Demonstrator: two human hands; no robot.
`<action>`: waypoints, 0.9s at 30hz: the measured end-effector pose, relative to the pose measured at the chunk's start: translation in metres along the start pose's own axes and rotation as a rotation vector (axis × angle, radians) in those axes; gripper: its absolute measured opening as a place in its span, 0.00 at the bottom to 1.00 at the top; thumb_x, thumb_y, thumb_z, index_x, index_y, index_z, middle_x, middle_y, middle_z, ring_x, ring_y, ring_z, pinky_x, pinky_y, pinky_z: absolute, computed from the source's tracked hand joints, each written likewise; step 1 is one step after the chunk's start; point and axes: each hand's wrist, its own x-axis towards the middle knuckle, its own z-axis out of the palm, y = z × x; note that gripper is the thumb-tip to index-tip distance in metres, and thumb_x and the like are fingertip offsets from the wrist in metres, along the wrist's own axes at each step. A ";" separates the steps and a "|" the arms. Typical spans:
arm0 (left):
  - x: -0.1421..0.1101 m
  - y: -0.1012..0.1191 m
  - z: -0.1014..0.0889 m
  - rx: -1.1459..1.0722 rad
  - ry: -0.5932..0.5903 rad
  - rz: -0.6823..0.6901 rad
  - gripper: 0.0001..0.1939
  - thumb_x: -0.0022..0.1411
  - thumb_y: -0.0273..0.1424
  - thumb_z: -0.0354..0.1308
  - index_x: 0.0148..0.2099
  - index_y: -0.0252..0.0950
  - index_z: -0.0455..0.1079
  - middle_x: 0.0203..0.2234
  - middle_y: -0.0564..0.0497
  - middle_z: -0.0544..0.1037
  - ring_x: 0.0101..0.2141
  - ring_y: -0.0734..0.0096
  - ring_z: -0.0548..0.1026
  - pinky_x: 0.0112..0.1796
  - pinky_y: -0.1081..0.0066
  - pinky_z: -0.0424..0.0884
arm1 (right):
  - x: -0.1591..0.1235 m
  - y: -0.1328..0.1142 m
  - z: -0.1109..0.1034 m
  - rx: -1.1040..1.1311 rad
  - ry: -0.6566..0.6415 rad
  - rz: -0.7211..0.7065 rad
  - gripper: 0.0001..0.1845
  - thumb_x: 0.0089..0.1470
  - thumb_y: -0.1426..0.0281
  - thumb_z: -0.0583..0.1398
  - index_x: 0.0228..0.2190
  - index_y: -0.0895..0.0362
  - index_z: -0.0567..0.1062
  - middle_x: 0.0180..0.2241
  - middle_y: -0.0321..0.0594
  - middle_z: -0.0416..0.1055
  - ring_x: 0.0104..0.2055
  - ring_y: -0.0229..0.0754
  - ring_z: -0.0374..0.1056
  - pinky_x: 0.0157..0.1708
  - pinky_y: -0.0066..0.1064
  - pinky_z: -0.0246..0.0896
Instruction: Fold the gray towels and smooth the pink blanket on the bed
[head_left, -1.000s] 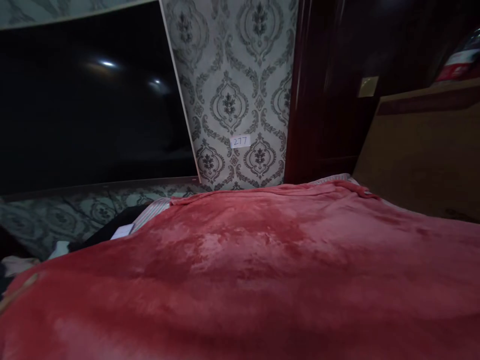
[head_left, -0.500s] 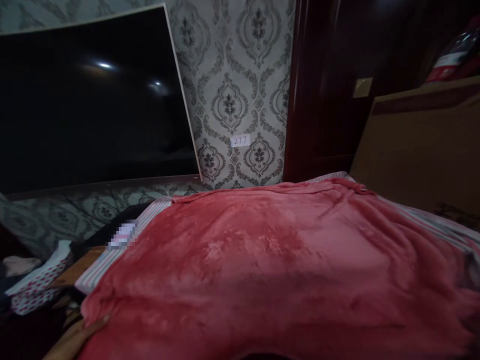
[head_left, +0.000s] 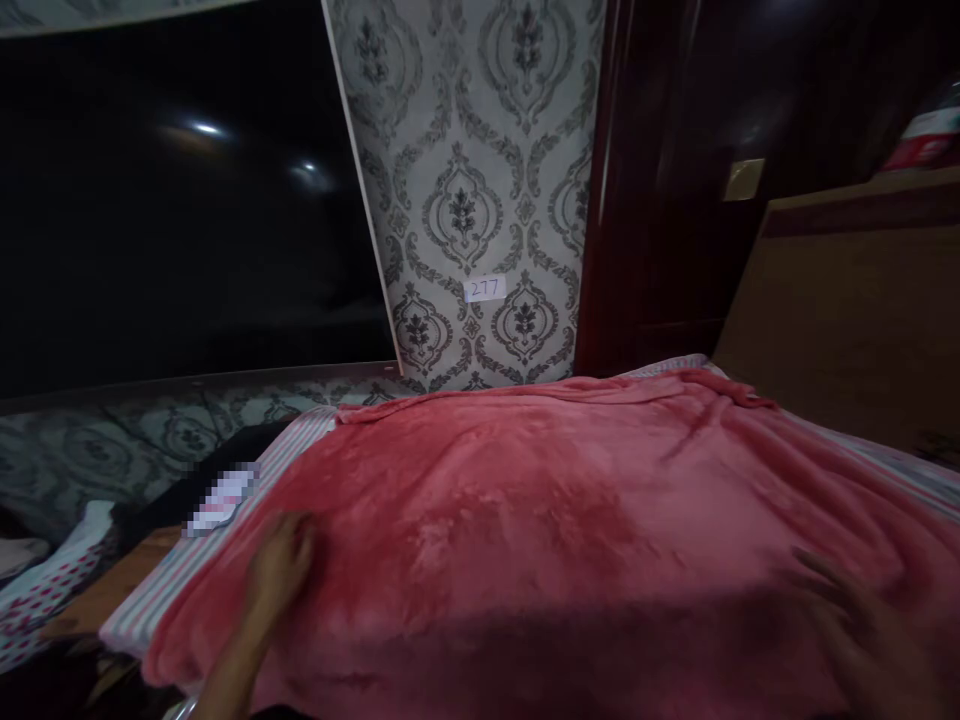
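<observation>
A plush red-pink blanket (head_left: 465,500) with a raised floral pattern spreads across a striped sheet (head_left: 135,610), with loose folds at its right side. My left hand (head_left: 281,560) rests on the blanket's left part, fingers loosely bent and nothing visible in them. Over the right part of the blanket is my right hand (head_left: 862,620), blurred by motion, its fingers apart. Whether the right hand touches the cloth I cannot tell.
A large dark television (head_left: 195,200) hangs on the patterned wall at left. A cardboard box (head_left: 855,320) stands at right with a bottle (head_left: 926,140) on top. White cloth with red dots (head_left: 60,590) lies at far left beside a brown wooden surface (head_left: 120,575).
My left hand has moved from the blanket's near left edge up and inward onto its surface. My right hand has come into view at right. The blanket's near left edge has shifted.
</observation>
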 end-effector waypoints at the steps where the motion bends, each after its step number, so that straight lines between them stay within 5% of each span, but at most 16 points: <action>1: 0.014 0.018 0.009 -0.016 -0.026 0.050 0.12 0.56 0.38 0.54 0.42 0.48 0.73 0.34 0.57 0.81 0.45 0.60 0.76 0.45 0.62 0.74 | 0.008 -0.002 0.024 -0.010 -0.059 -0.021 0.16 0.43 0.56 0.63 0.38 0.36 0.77 0.42 0.46 0.75 0.42 0.56 0.73 0.37 0.50 0.71; 6: 0.089 0.070 0.052 0.020 -0.174 0.196 0.15 0.61 0.33 0.53 0.47 0.37 0.74 0.44 0.43 0.79 0.47 0.60 0.75 0.51 0.65 0.69 | 0.036 -0.029 0.152 -0.011 -0.448 -0.220 0.21 0.40 0.55 0.62 0.38 0.46 0.81 0.42 0.43 0.78 0.40 0.53 0.74 0.48 0.50 0.68; 11: 0.142 0.088 0.092 0.067 -0.211 0.141 0.23 0.67 0.33 0.48 0.61 0.31 0.66 0.63 0.37 0.65 0.63 0.56 0.62 0.62 0.59 0.57 | 0.076 -0.049 0.257 0.091 -0.609 -0.247 0.19 0.40 0.60 0.63 0.37 0.49 0.83 0.42 0.42 0.78 0.37 0.48 0.72 0.41 0.41 0.70; 15: 0.153 0.090 0.123 0.179 -0.282 0.090 0.31 0.70 0.43 0.42 0.69 0.35 0.54 0.69 0.37 0.54 0.68 0.49 0.51 0.64 0.44 0.48 | 0.119 -0.053 0.331 0.171 -0.636 -0.210 0.16 0.38 0.68 0.64 0.34 0.49 0.83 0.37 0.38 0.79 0.31 0.43 0.69 0.37 0.36 0.69; 19: 0.152 0.088 0.136 0.217 -0.308 0.087 0.32 0.70 0.45 0.38 0.71 0.36 0.52 0.69 0.37 0.51 0.69 0.50 0.49 0.64 0.43 0.46 | 0.148 -0.061 0.408 0.178 -0.614 -0.212 0.17 0.38 0.76 0.62 0.33 0.50 0.82 0.35 0.36 0.79 0.36 0.44 0.70 0.45 0.38 0.67; 23: 0.150 0.086 0.137 0.176 -0.300 0.076 0.32 0.70 0.44 0.41 0.70 0.36 0.54 0.69 0.38 0.52 0.68 0.51 0.49 0.64 0.43 0.47 | 0.152 -0.082 0.484 -0.059 -0.687 -0.409 0.22 0.45 0.79 0.58 0.41 0.54 0.81 0.43 0.41 0.78 0.45 0.48 0.70 0.56 0.40 0.60; 27: 0.150 0.078 0.143 -0.058 -0.132 0.086 0.26 0.66 0.39 0.50 0.62 0.35 0.66 0.64 0.37 0.63 0.65 0.50 0.59 0.63 0.44 0.51 | 0.139 -0.105 0.546 -0.417 -0.798 -0.649 0.28 0.52 0.81 0.54 0.55 0.62 0.73 0.53 0.49 0.72 0.56 0.49 0.64 0.58 0.38 0.56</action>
